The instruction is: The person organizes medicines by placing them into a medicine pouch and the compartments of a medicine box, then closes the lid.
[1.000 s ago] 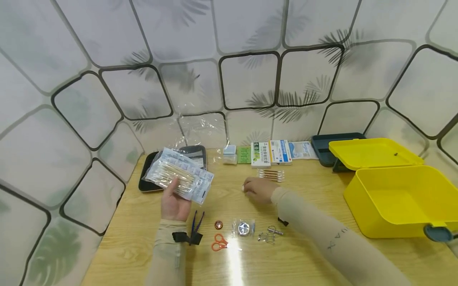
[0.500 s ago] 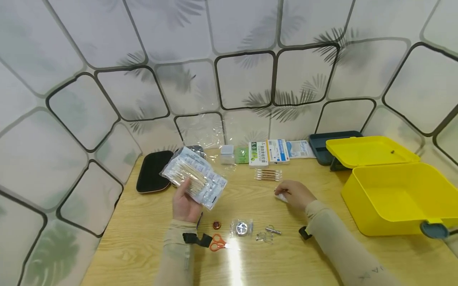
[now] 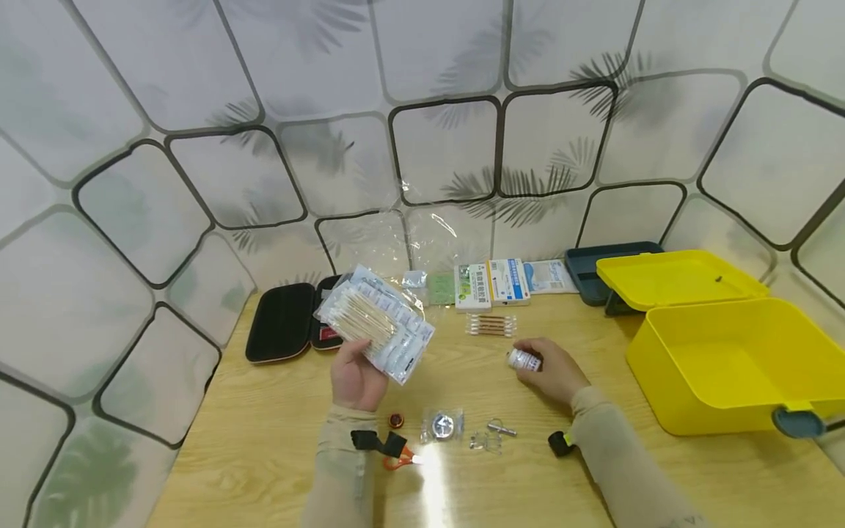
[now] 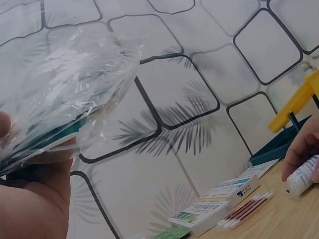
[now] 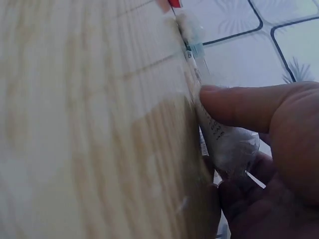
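My left hand grips a clear plastic bag above the table; wooden cotton swabs and printed white packets show through it. Crinkled clear film fills much of the left wrist view around the bag. To the right, my right hand holds a small white roll in a clear printed wrapper, low at the tabletop. In the right wrist view the thumb presses along the wrapped roll, with fingers underneath. It looks like a bandage roll, though its exact kind is unclear.
Behind lie red-brown swab sticks, medicine boxes and a green packet. An unfolded black case is at left. Orange scissors, a wrapped silver disc and small metal pins lie in front. A yellow lidded box stands right.
My right hand has carried the white roll rightward, showing more of it. My left hand has moved right with the bag, uncovering more of the black case; the left forearm now hides the blue tweezers.
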Demonstrator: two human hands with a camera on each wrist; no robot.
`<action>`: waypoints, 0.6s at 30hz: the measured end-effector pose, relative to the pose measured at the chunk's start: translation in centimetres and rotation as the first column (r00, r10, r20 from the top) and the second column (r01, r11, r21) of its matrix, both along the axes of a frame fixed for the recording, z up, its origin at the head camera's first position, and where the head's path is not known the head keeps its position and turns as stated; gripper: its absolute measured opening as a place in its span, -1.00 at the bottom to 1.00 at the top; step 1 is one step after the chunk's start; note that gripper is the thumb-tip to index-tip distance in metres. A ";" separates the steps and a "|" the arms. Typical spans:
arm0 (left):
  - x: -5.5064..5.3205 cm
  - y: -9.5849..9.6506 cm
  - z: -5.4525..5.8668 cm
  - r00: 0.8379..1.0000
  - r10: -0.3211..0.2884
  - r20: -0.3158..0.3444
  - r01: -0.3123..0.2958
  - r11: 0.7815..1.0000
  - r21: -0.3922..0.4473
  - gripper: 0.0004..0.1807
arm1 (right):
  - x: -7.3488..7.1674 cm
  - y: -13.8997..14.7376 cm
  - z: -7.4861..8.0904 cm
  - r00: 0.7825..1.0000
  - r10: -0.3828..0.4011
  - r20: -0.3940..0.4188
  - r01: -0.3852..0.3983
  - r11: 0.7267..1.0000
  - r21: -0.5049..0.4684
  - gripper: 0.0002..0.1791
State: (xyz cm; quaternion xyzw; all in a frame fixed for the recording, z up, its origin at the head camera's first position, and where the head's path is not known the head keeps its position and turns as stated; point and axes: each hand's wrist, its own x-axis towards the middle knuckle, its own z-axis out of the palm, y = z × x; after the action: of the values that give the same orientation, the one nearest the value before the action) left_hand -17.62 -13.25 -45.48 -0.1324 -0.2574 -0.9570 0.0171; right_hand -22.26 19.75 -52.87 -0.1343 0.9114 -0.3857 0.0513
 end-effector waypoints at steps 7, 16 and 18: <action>-0.7 0.2 -0.5 0.999 0.045 -0.003 -0.045 0.999 -0.002 -0.35 | 0.1 -0.1 0.1 0.998 -0.050 0.041 0.052 0.997 -0.057 -0.50; -0.7 0.0 -0.5 0.998 -0.052 -0.046 0.051 0.998 -0.020 -0.38 | 0.8 -0.8 4.5 0.943 -0.312 0.118 0.302 0.645 -0.702 -0.52; -0.6 0.0 -0.4 0.994 -0.078 -0.070 0.074 0.996 -0.048 -0.31 | 1.0 -0.9 5.9 0.933 -0.335 0.134 0.304 0.530 -0.791 -0.56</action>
State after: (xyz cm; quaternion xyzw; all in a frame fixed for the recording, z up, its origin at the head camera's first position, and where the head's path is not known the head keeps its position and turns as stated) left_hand -18.18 -13.24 -45.88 -0.1770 -0.2732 -0.9454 -0.0131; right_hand -21.27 18.84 -47.01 0.0193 0.6493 -0.7535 -0.1014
